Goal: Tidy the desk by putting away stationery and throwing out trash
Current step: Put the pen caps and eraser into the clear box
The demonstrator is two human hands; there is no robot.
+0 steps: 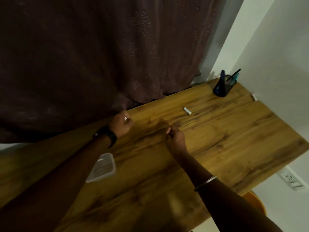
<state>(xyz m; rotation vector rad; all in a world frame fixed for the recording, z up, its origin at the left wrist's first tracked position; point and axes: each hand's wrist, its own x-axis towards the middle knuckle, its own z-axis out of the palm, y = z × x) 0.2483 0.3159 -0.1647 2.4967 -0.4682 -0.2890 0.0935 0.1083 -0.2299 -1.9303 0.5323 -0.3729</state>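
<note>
Forearms [225,198] outstretched over desk [234,131], right hand [175,138] grip pinching dark bit [170,131], left hand [121,125] pinching white bit [125,118]

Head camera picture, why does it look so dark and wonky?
In the head view the light is dim, so the curtain goes nearly black and only the wall is bright; the wide lens makes the desk slant; the left hand and right hand look a bit blurry.

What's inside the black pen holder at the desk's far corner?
A blue pen, a dark pen and something teal stick out of the pen holder; its dark wall hides their lower ends.
</note>
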